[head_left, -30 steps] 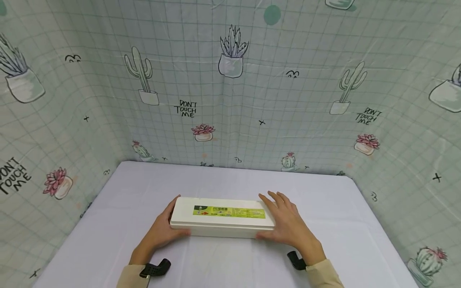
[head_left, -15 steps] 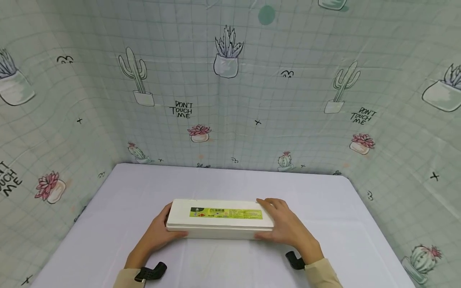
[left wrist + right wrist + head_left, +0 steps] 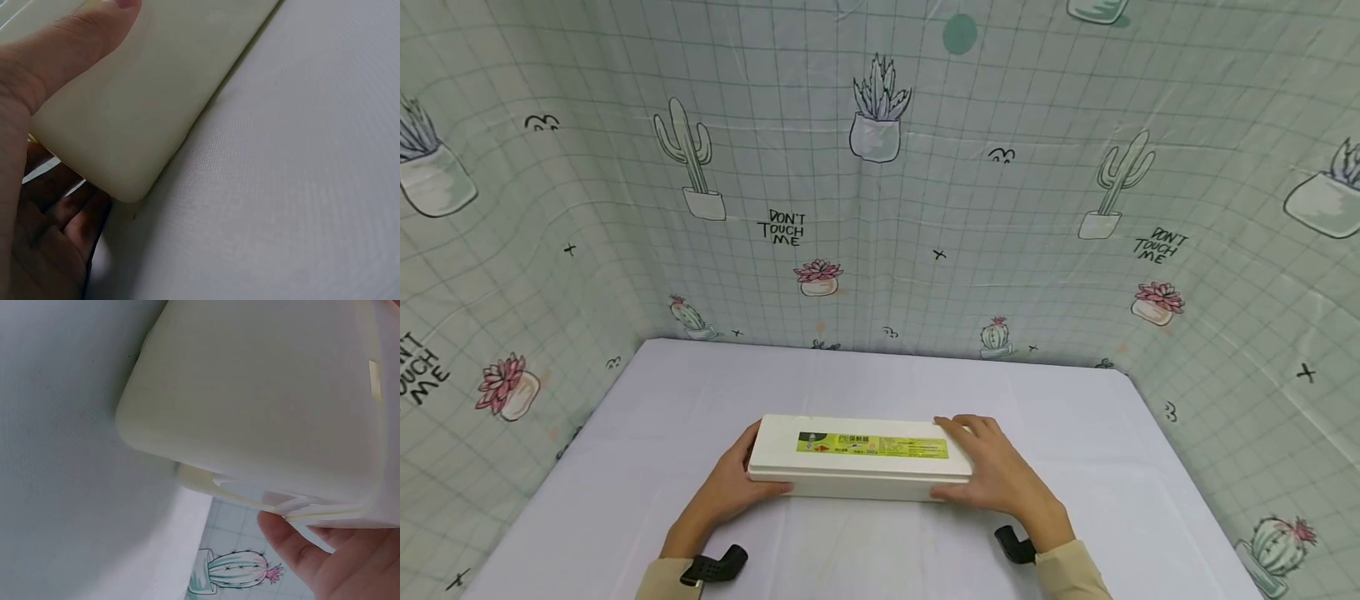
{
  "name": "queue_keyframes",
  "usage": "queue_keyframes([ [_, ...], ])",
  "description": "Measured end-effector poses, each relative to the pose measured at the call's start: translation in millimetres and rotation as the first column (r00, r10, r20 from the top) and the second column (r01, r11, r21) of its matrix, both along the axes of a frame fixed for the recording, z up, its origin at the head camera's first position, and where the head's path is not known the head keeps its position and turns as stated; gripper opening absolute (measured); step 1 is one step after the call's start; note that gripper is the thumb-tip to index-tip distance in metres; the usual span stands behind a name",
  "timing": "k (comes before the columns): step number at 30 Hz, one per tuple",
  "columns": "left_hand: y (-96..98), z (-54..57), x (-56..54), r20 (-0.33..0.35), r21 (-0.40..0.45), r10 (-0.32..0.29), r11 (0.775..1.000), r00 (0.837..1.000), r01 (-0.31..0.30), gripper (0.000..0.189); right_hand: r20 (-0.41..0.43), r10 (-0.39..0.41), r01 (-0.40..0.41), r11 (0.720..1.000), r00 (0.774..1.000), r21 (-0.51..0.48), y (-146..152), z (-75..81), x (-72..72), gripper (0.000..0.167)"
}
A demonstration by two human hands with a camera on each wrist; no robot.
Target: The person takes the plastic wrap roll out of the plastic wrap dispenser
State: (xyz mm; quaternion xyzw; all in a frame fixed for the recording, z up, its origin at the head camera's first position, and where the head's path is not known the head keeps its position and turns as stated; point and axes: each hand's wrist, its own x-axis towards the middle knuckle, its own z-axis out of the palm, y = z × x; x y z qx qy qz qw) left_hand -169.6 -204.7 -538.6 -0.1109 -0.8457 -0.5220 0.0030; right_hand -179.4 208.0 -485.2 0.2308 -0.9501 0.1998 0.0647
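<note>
White box (image 3: 861, 487), head view: between my left grip (image 3: 733, 477) and right grip (image 3: 996, 467), printed label (image 3: 872, 445) up.
My hold, head view: both grips bent round its ends, spread only box-wide.
Thumb (image 3: 75, 50), left wrist view: along the front, surface (image 3: 281, 200) close below.
Fingertips (image 3: 272, 522), right wrist view: at its end; even pressure should keep it level.

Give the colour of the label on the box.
The label is mostly yellow-green, best seen in the head view.

The box (image 3: 859, 465) here looks to be smooth, low-sheen plastic, against a matt, fine-woven tablecloth (image 3: 865, 546) and a softly creased fabric backdrop (image 3: 880, 200).
</note>
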Motion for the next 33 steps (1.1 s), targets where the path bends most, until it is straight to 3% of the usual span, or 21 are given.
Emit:
queue_keyframes([
  [11,0.2,0.8,0.4,0.029,0.030,-0.016,0.999,0.999,0.015,0.112,0.004,0.005,-0.005,1.000,1.000,-0.021,0.0,-0.6,-1.4,0.097],
  [21,-0.1,2.1,1.6,0.003,0.025,-0.030,0.999,1.000,0.030,0.110,0.019,0.000,0.000,1.000,1.000,-0.006,0.9,2.8,-2.3,0.096],
  [33,2.4,3.0,1.7,0.056,0.041,-0.005,0.999,0.998,0.002,0.110,0.016,-0.007,0.007,1.000,1.000,-0.014,1.5,2.7,-0.7,0.096],
])
